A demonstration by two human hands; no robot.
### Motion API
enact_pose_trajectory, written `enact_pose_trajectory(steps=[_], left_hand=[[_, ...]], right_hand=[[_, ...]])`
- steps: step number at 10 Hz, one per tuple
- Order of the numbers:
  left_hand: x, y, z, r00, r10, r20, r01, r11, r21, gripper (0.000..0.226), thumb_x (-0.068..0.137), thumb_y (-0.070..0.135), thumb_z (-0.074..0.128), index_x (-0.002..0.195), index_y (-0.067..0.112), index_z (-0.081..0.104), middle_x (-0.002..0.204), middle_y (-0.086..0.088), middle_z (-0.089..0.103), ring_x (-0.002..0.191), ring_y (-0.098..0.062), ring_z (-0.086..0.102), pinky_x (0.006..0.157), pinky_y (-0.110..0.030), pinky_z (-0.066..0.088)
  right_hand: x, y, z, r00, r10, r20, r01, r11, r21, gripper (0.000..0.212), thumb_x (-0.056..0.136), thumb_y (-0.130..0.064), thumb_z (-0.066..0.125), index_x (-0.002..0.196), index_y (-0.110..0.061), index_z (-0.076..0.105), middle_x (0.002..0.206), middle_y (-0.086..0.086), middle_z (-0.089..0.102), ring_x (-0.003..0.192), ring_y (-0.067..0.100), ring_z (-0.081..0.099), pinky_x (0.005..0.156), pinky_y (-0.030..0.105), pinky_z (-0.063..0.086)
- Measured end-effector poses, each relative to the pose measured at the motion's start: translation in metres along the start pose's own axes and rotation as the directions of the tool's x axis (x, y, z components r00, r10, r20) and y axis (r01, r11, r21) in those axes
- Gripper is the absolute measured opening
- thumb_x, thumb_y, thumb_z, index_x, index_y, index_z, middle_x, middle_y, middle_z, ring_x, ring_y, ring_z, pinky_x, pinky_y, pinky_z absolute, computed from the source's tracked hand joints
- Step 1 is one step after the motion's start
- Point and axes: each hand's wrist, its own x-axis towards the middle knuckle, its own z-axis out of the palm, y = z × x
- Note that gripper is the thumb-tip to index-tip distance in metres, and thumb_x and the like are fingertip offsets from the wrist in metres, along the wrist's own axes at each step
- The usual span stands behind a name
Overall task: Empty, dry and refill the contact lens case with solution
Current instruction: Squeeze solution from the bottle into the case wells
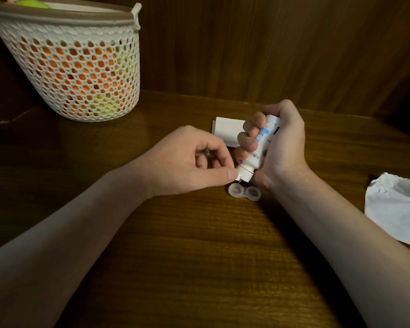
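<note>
Wooden table (199,245): solution bottle (262,147) tilts nozzle-down over lens case (244,192).

Viewpoint: head-worn, above the near edge of the bench (199,256)
Facing: forward and down, toward the wood panel wall (270,43) behind the bench
Nearness: close, wide-angle
Other views: none

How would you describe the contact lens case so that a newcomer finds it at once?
Start at the white mesh basket at the table's far left, then go to the two hands meeting mid-table. Right under the inverted white bottle lies the contact lens case: clear plastic, two joined round wells, unlike the paper nearby.
</note>
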Motion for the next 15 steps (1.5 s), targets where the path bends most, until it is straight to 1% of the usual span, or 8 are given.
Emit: enact_pose_trajectory(steps=[2,3,4,11,12,13,14,15], left_hand=[[0.0005,-0.0008,0.0004,1.000,0.003,-0.007,-0.003,1.000,0.002,0.005,0.093,0.026,0.082,0.096,0.023,0.081,0.085,-0.007,0.075,0.067,-0.042,0.060,0.050,-0.021,0.042],[0.0006,-0.0017,0.0001,1.000,0.007,-0.012,-0.007,1.000,0.005,0.005,0.093,0.026,0.082,0.096,0.022,0.081,0.084,-0.007,0.075,0.062,-0.032,0.057,0.049,-0.019,0.041],[0.0005,-0.0024,0.0001,1.000,0.010,-0.011,-0.010,1.000,0.004,0.004,0.093,0.025,0.082,0.095,0.022,0.081,0.084,-0.005,0.074,0.062,-0.023,0.056,0.049,-0.017,0.041],[0.0003,-0.0014,0.0007,1.000,0.013,-0.012,-0.012,1.000,0.007,0.005,0.092,0.025,0.082,0.095,0.020,0.081,0.084,-0.008,0.074,0.060,-0.023,0.055,0.048,-0.016,0.040],[-0.0001,-0.0007,0.0002,1.000,0.011,-0.011,-0.011,1.000,0.006,0.005,0.093,0.024,0.082,0.095,0.020,0.081,0.084,-0.009,0.074,0.060,-0.034,0.055,0.048,-0.018,0.040],[-0.0003,-0.0006,0.0002,1.000,0.007,-0.013,-0.007,1.000,0.005,0.006,0.093,0.025,0.082,0.096,0.021,0.081,0.085,-0.010,0.074,0.062,-0.038,0.056,0.049,-0.019,0.040],[-0.0003,-0.0018,0.0002,1.000,0.002,-0.014,-0.002,1.000,0.002,0.005,0.092,0.025,0.082,0.095,0.022,0.081,0.085,-0.005,0.074,0.062,-0.028,0.056,0.049,-0.018,0.041],[0.0001,-0.0026,0.0001,1.000,0.004,-0.013,-0.004,1.000,0.002,0.004,0.092,0.025,0.083,0.095,0.022,0.081,0.084,-0.005,0.074,0.062,-0.025,0.056,0.050,-0.018,0.041]], right_hand=[[-0.0003,-0.0003,0.0000,1.000,0.007,-0.002,-0.007,1.000,0.005,0.038,0.096,-0.029,0.048,0.059,-0.018,0.049,0.056,-0.001,0.045,0.041,0.013,0.040,0.046,0.022,0.037],[-0.0003,-0.0008,0.0001,1.000,0.007,0.000,-0.007,1.000,0.005,0.039,0.096,-0.029,0.048,0.059,-0.018,0.049,0.055,-0.001,0.045,0.041,0.013,0.040,0.045,0.022,0.037],[-0.0004,-0.0016,0.0004,1.000,0.011,0.005,-0.011,1.000,0.008,0.039,0.096,-0.029,0.048,0.058,-0.017,0.048,0.055,-0.001,0.045,0.040,0.013,0.040,0.045,0.022,0.037],[0.0004,-0.0020,-0.0004,1.000,0.009,0.017,-0.009,1.000,0.004,0.040,0.096,-0.029,0.047,0.058,-0.018,0.048,0.054,-0.002,0.044,0.040,0.013,0.039,0.046,0.021,0.036],[0.0003,-0.0018,-0.0003,1.000,0.012,0.015,-0.012,1.000,0.007,0.039,0.096,-0.029,0.048,0.058,-0.018,0.048,0.054,-0.002,0.044,0.040,0.012,0.040,0.046,0.021,0.036],[0.0002,-0.0016,-0.0005,1.000,0.014,0.014,-0.014,1.000,0.008,0.039,0.095,-0.030,0.048,0.058,-0.018,0.048,0.054,-0.002,0.044,0.041,0.012,0.040,0.046,0.021,0.037],[0.0001,-0.0016,-0.0010,1.000,0.014,0.017,-0.015,1.000,0.009,0.039,0.095,-0.030,0.049,0.058,-0.018,0.049,0.055,-0.002,0.044,0.040,0.012,0.040,0.046,0.022,0.037],[0.0005,-0.0018,-0.0012,1.000,0.013,0.016,-0.013,1.000,0.006,0.039,0.095,-0.030,0.049,0.058,-0.018,0.048,0.055,-0.002,0.044,0.040,0.012,0.040,0.046,0.022,0.037]])
